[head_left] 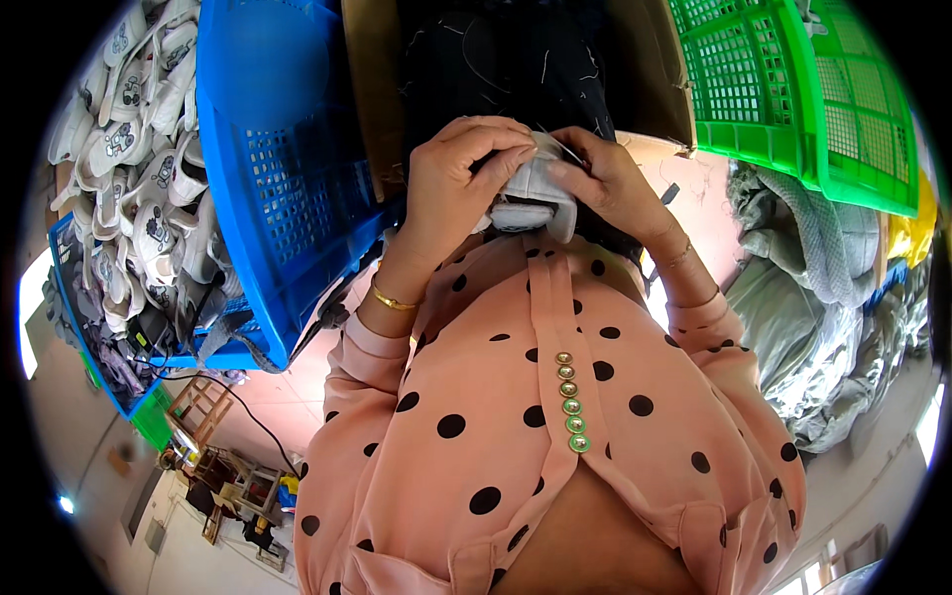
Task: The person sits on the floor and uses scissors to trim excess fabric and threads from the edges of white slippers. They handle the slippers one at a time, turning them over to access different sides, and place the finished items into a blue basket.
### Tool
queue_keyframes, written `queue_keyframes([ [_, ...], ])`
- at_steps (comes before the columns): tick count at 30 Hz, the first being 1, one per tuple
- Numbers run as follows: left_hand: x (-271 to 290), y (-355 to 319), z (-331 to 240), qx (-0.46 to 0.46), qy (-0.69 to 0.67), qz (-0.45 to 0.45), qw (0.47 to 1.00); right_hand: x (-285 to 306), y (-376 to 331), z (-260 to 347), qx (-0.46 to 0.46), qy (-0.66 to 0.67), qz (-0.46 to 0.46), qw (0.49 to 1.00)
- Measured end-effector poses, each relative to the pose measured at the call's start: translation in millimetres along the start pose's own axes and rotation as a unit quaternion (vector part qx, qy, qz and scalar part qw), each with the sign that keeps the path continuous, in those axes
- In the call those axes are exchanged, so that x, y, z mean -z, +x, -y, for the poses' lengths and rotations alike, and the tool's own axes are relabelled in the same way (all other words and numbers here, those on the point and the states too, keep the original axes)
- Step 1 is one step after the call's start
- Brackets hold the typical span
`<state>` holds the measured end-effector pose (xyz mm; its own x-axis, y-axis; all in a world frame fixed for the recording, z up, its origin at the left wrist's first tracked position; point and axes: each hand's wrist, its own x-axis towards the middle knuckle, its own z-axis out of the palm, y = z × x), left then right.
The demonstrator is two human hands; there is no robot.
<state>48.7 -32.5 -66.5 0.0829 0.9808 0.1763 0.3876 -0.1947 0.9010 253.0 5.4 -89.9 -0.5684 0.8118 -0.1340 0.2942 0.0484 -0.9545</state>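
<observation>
Close in front of my body, a small white shoe (535, 183) sits between both hands, with a flap and strap hanging toward me. My left hand (451, 183) grips its upper left edge, thumb and fingertips pinched together. On the other side, my right hand (620, 188) holds the shoe's right edge, its thumb lying against the white material. A thin pale line, like thread or a needle, shows by the right fingers; which of these it is, I cannot tell. The far side of the shoe is hidden by my fingers.
A blue plastic crate (297, 198) stands to my left, beyond it a heap of white printed shoes (149, 169). A cardboard box (654, 74) is in front, over dark cloth with loose threads. Green crates (754, 89) and grey fabric bundles (793, 307) are at right.
</observation>
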Motion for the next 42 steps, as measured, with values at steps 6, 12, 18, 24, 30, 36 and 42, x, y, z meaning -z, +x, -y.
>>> queue_keyframes([
  [6,-3.9,8.1,-1.3,0.03,0.009,-0.005,0.999,24.5,-7.8,11.9,0.043,-0.229,-0.057,0.971],
  [12,-10.9,11.6,4.2,-0.069,0.09,-0.045,0.993,23.0,-8.0,17.0,0.084,-0.305,-0.064,0.946],
  [18,-13.3,9.4,2.9,-0.084,0.129,-0.067,0.986,22.0,-2.4,15.4,0.089,-0.335,-0.053,0.937],
  [24,-14.3,9.7,4.1,-0.108,0.156,-0.069,0.979,21.4,1.5,18.2,0.091,-0.365,-0.043,0.926],
  [30,-16.6,9.4,4.6,-0.107,0.163,-0.078,0.978,22.0,3.0,24.7,0.084,-0.408,-0.026,0.909],
  [36,-26.2,1.5,1.0,0.157,-0.152,-0.087,0.972,22.1,11.2,6.9,0.017,-0.145,-0.13,0.981],
  [42,-8.4,0.4,-11.7,0.314,-0.262,0.015,0.912,26.2,-4.6,18.9,0.01,-0.213,0.006,0.977],
])
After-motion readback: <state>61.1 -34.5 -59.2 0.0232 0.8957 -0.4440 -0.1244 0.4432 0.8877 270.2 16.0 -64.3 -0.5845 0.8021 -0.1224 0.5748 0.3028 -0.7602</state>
